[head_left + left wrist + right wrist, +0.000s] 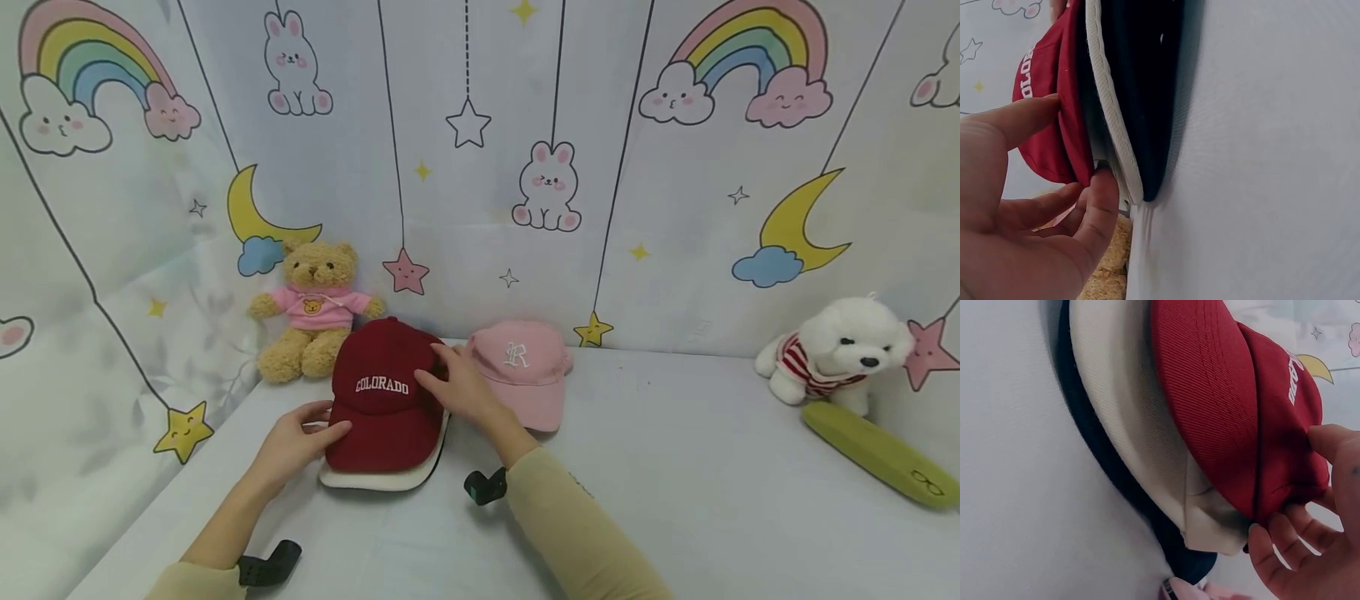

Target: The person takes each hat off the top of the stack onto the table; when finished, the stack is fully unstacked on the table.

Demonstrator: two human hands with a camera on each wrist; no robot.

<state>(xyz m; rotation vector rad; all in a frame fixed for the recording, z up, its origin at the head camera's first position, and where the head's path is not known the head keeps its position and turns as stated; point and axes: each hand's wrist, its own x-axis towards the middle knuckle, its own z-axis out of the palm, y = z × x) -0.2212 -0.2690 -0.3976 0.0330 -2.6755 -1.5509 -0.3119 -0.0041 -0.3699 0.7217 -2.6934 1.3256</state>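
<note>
A dark red baseball cap [388, 354] lettered COLORADO sits on top of a stack near the back of the table. Beneath it are a cream cap [1125, 419] and, lowest, a dark navy cap [1147, 81]. My left hand [294, 443] pinches the red cap's near left edge, thumb on the brim and fingers curled under. On the other side, my right hand [467, 393] holds the crown, its thumb on the front and fingers at the lower rim. Right of the stack lies a pink cap [517, 375] with a white R.
Behind the stack on the left, a teddy bear [318, 287] in pink leans on the patterned backdrop [465, 192]. At the right, a white plush dog [843, 350] sits behind a green glasses case [877, 454]. All stand on a white table [675, 500].
</note>
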